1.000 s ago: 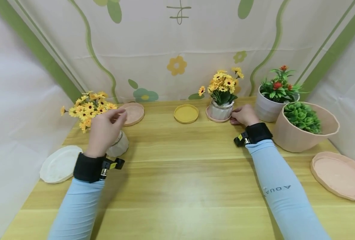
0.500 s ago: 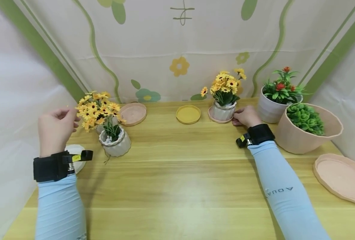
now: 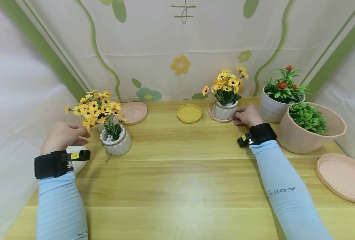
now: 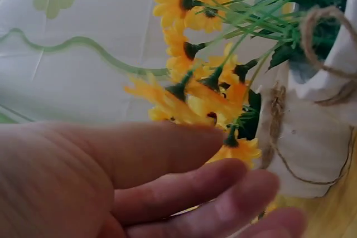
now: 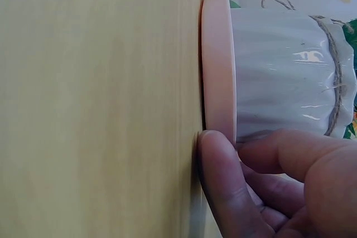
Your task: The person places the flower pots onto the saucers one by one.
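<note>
My right hand [image 3: 249,115] pinches the edge of a small pink saucer [image 5: 217,65], thumb and forefinger at its rim. On that saucer stands a white ribbed flowerpot [image 5: 279,71] tied with twine, holding yellow daisies [image 3: 227,83]. To the left, my left hand [image 3: 64,135] is held beside another white pot [image 3: 117,143] of yellow daisies [image 3: 96,108], fingers loosely bent and holding nothing. In the left wrist view the fingertips lie close to the yellow blooms [image 4: 189,90], and a second twine-tied pot [image 4: 312,149] shows behind the nearer one.
A pink saucer [image 3: 133,113] and a yellow saucer [image 3: 189,113] lie along the back. At right stand a white pot with red flowers [image 3: 272,106], a large pink pot [image 3: 300,136] and a wide pink saucer [image 3: 342,176]. A white saucer [image 3: 78,160] is partly hidden behind my left wrist.
My left hand has moved left from in front of the near daisy pot to its left side, then lowered slightly. The right hand stays at the saucer.
</note>
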A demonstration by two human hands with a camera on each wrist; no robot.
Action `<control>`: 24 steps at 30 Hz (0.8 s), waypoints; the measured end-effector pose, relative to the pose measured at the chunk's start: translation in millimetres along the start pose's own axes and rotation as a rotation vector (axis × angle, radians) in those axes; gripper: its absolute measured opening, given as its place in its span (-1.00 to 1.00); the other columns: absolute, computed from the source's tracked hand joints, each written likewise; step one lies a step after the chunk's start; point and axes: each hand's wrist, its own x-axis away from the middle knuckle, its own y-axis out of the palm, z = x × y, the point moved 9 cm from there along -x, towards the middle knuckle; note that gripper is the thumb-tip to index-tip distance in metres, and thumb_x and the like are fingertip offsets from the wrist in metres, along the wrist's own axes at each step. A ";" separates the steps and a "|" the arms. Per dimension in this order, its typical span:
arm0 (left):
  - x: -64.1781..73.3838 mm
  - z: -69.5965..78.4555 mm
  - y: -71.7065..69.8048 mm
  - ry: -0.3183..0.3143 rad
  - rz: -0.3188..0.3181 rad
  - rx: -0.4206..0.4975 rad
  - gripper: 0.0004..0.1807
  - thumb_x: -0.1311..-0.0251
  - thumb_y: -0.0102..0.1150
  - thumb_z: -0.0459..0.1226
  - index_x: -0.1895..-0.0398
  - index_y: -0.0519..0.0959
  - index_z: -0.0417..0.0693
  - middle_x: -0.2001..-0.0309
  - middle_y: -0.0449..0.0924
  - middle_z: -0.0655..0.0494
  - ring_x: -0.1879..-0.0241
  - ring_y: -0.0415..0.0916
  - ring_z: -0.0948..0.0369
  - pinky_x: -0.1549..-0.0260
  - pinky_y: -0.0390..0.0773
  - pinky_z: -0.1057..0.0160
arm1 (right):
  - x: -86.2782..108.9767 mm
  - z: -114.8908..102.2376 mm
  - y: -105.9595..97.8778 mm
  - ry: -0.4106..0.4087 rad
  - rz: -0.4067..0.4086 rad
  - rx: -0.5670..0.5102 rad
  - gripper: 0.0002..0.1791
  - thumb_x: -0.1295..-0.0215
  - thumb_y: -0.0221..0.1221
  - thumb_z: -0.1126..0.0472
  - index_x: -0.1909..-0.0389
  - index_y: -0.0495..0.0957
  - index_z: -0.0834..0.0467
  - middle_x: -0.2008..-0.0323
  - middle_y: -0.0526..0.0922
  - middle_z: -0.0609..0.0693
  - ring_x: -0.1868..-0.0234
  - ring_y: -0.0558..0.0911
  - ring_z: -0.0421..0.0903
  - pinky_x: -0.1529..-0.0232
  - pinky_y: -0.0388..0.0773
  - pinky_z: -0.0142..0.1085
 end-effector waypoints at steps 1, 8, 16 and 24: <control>-1.8 -0.5 4.0 0.002 -0.034 0.013 -0.35 -0.46 0.02 -0.04 -0.23 0.39 -0.55 0.10 0.70 -0.15 0.33 0.71 0.22 0.19 0.68 0.10 | 0.3 0.0 0.4 0.000 -0.002 -0.004 -0.58 -0.46 0.03 0.32 -0.20 0.42 0.53 0.47 0.66 0.07 0.54 0.70 -0.18 0.41 0.68 -0.31; -9.9 -4.9 25.7 -0.024 -0.192 -0.005 -0.19 -0.37 0.11 0.12 -0.34 0.33 -0.45 -0.18 0.53 -0.24 0.14 0.70 0.08 0.03 0.62 0.09 | 2.3 -2.0 1.4 -0.008 -0.007 -0.007 -0.57 -0.46 0.03 0.32 -0.20 0.40 0.55 0.49 0.66 0.06 0.54 0.70 -0.17 0.41 0.69 -0.31; -21.7 -5.9 43.4 -0.065 -0.215 0.074 -0.28 -0.34 0.19 0.03 -0.23 0.39 -0.45 0.15 0.70 0.02 0.24 0.71 0.12 0.08 0.64 0.09 | 1.7 -0.3 0.1 -0.002 0.003 0.007 -0.58 -0.45 0.03 0.31 -0.18 0.43 0.53 0.49 0.65 0.05 0.55 0.70 -0.18 0.40 0.69 -0.30; -28.9 -3.3 52.6 -0.072 -0.199 0.145 -0.53 -0.38 0.07 -0.20 -0.13 0.42 -0.46 0.34 0.67 0.10 0.39 0.71 0.14 0.20 0.68 0.12 | 3.9 -3.1 0.2 -0.010 0.002 0.000 -0.58 -0.45 0.03 0.32 -0.18 0.42 0.54 0.45 0.66 0.10 0.53 0.70 -0.17 0.38 0.69 -0.30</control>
